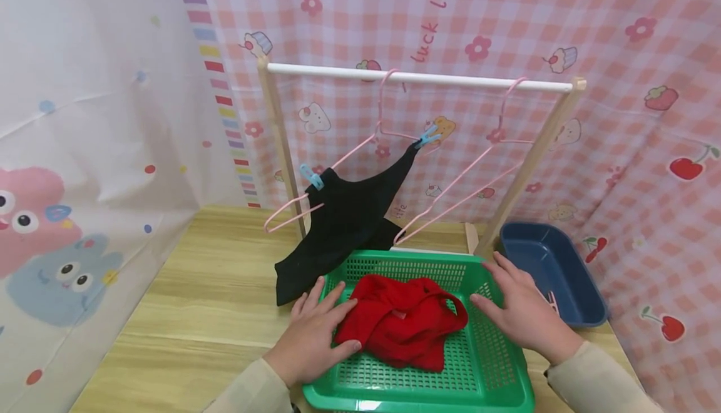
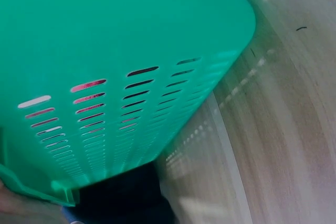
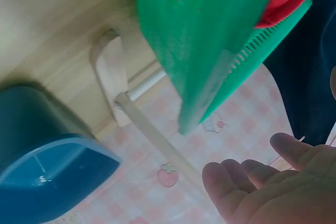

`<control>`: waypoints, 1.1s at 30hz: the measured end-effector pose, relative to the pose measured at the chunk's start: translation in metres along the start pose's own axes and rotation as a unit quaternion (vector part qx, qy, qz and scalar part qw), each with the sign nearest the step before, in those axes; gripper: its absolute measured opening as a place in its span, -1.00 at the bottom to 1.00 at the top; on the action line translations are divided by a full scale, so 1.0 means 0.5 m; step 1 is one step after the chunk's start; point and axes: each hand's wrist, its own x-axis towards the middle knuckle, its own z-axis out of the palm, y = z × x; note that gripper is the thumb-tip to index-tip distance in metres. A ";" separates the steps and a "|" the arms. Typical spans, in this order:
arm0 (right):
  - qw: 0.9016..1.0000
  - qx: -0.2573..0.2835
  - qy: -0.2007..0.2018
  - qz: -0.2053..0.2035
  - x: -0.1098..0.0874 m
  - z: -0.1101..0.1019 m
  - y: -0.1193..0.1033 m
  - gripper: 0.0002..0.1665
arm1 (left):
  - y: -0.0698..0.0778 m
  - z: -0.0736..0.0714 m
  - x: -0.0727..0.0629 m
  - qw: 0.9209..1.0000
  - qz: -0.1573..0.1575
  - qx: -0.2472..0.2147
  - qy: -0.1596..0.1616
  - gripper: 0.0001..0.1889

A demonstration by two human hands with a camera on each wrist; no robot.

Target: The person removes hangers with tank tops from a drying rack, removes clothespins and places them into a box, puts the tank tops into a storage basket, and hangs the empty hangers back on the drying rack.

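A green perforated plastic basket point(image 1: 484, 338) holds a crumpled red cloth garment point(image 1: 394, 319). My left hand point(image 1: 315, 331) is at the basket's left side with its fingers spread over the rim; whether it bears on the rim is hard to tell. Beyond the right rim, my right hand point(image 1: 521, 306) has its fingers extended; in the right wrist view that hand point(image 3: 268, 187) appears apart from the basket point(image 3: 199, 40). A black garment point(image 1: 349, 213) hangs slanted from a pink hanger point(image 1: 355, 150), fixed by blue clothespins point(image 1: 311, 176).
A wooden rack with a white rod point(image 1: 450, 79) stands behind the basket. On it hangs a second pink hanger point(image 1: 462, 181) without a garment. A blue tub point(image 1: 597, 313) sits at the right, with a pink clothespin point(image 1: 552, 300) inside. The wood-grain table point(image 1: 214, 275) extends left.
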 end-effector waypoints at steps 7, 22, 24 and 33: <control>1.000 0.004 -0.001 -0.015 0.024 -0.006 -0.028 -0.11 | 0.001 0.001 -0.002 1.000 0.004 0.005 0.002 -0.22; 0.999 0.004 -0.005 -0.047 0.062 -0.016 -0.082 -0.17 | -0.001 0.000 0.001 1.000 0.003 0.006 0.003 -0.22; 0.999 0.005 -0.002 -0.049 0.064 -0.017 -0.082 -0.18 | -0.001 -0.001 0.000 1.000 0.002 0.006 0.000 -0.22; 0.999 0.007 -0.027 -0.028 0.061 -0.018 -0.075 -0.13 | 0.004 -0.025 -0.009 1.000 0.013 0.004 0.027 -0.25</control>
